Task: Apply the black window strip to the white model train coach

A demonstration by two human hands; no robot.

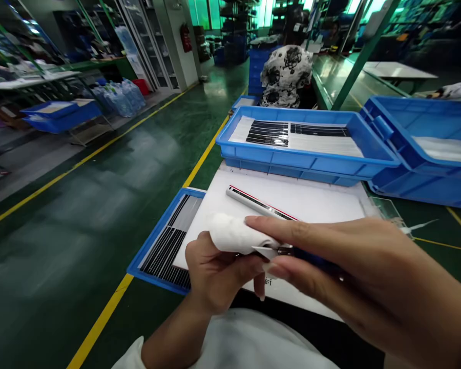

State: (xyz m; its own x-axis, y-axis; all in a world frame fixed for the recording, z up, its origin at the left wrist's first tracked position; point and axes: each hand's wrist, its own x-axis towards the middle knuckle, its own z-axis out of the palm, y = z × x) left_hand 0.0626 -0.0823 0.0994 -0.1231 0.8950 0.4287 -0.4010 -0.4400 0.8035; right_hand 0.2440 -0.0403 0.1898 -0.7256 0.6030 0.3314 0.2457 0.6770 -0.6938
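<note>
Far out past the left hand [215, 271], shrink-wrapped water bottles [117, 97] stand on the floor beside a blue tray on a wire stand [61, 115]. Just ahead of that hand, a blue tray [136, 269] of dark striped strips [165, 256] sits partly under a white board [322, 202], apparently so that the strips stay within easy reach. The left hand is curled narrow, pinching a folded white cloth [234, 234]. The right hand [353, 256] closes its fingers around a dark blue tool handle [311, 259], and a pale pointed tip [265, 251] meets the fold of the cloth. Both objects sit between the hands, just above the board's near edge; the cloth seems bunched to pad the grip around that tip. Ahead of the hands, a silver bar with a red edge [253, 202] lies on the board. Beyond the right hand, a blue tray [303, 164] holds dark strips on white sheets [267, 133], its raised walls seemingly keeping them together. Another blue tray [418, 128] sits farther right.
</note>
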